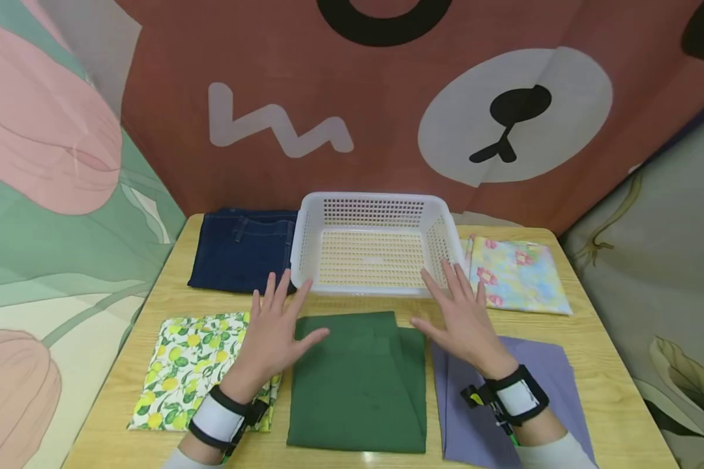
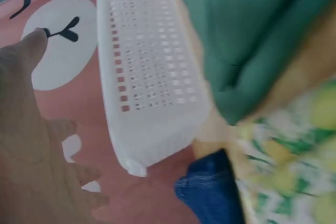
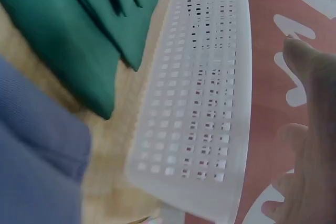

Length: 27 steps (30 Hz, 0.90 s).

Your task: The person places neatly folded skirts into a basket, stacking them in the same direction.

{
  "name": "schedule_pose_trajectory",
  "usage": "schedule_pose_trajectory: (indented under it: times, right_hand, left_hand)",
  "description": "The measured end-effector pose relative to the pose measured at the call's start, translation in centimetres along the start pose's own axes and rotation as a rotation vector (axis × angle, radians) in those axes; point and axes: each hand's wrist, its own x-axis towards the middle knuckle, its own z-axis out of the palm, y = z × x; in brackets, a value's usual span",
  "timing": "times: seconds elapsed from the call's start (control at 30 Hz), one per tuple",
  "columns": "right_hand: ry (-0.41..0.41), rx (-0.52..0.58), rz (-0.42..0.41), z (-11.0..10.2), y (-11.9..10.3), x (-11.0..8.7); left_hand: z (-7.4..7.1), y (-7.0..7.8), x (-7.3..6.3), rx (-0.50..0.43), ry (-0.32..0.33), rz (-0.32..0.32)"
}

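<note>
My left hand point(image 1: 272, 332) has its fingers spread and holds nothing, above the gap between a lemon-print folded cloth point(image 1: 182, 371) and a dark green folded cloth point(image 1: 352, 391). Likewise spread, my right hand point(image 1: 463, 319) hovers over the far edge of a purple folded cloth point(image 1: 540, 371). Both sets of fingertips point at a white perforated plastic basket point(image 1: 364, 291) with nothing inside. In the left wrist view the basket point(image 2: 147, 124) stands apart from the fingers. A gap also separates it from the fingers in the right wrist view.
Folded dark blue jeans point(image 1: 240, 254) lie left of the basket, and a pastel flower-print folded cloth point(image 1: 522, 277) lies to its right. Everything rests on a light wooden table point(image 1: 111, 404). A printed curtain point(image 1: 270, 176) hangs close behind the table's back edge.
</note>
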Motion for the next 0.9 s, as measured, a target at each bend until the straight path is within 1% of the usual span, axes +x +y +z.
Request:
schedule_pose_trajectory:
  times: [0.1, 0.2, 0.3, 0.37, 0.43, 0.5, 0.53, 0.6, 0.67, 0.73, 0.8, 0.87, 0.9]
  right_hand:
    - [0.025, 0.006, -0.025, 0.2, 0.4, -1.5]
    - [0.061, 0.063, -0.039, 0.8, 0.7, -3.5]
    - [0.086, 0.180, -0.016, 1.5, 0.6, -5.8]
    - [0.085, 0.285, 0.012, 2.0, 0.3, -7.1]
    - [0.034, 0.429, 0.062, 2.4, -0.1, -8.1]
    - [-0.059, 0.621, 0.127, 2.8, -0.5, -8.7]
    - [-0.115, 0.729, 0.166, 2.9, -0.7, -8.8]
    - [-0.234, 0.926, 0.287, 3.0, -1.0, -9.1]
    - [-0.328, 1.073, 0.414, 3.0, -1.2, -9.2]
    - [-0.389, 1.152, 0.523, 3.1, -1.3, -9.3]
    - [-0.423, 1.192, 0.616, 3.2, -1.5, -9.2]
    - [-0.455, 1.224, 0.674, 3.3, -1.6, -9.0]
    - [-0.473, 1.244, 0.691, 3.4, -1.8, -8.9]
  left_hand:
    - [0.5, -0.6, -1.8, -0.021, -0.029, 0.003]
    - [1.4, -0.9, -3.6, -0.093, -0.072, -0.004]
    - [2.4, -0.9, -5.1, -0.266, -0.152, -0.052]
    - [2.9, -0.7, -5.8, -0.409, -0.209, -0.113]
    - [3.3, -0.6, -6.3, -0.518, -0.249, -0.185]
    - [3.6, -0.4, -6.6, -0.581, -0.268, -0.239]
    - [3.6, -0.3, -6.6, -0.597, -0.274, -0.258]
    - [3.7, -0.2, -6.7, -0.635, -0.287, -0.296]
    - [3.7, -0.1, -6.6, -0.699, -0.300, -0.341]
    - [3.6, -0.1, -6.5, -0.770, -0.321, -0.402]
    - [3.5, -0.1, -6.3, -0.841, -0.344, -0.463]
    - [3.6, -0.3, -6.0, -0.894, -0.391, -0.490]
    - [3.7, -0.3, -5.8, -0.903, -0.411, -0.499]
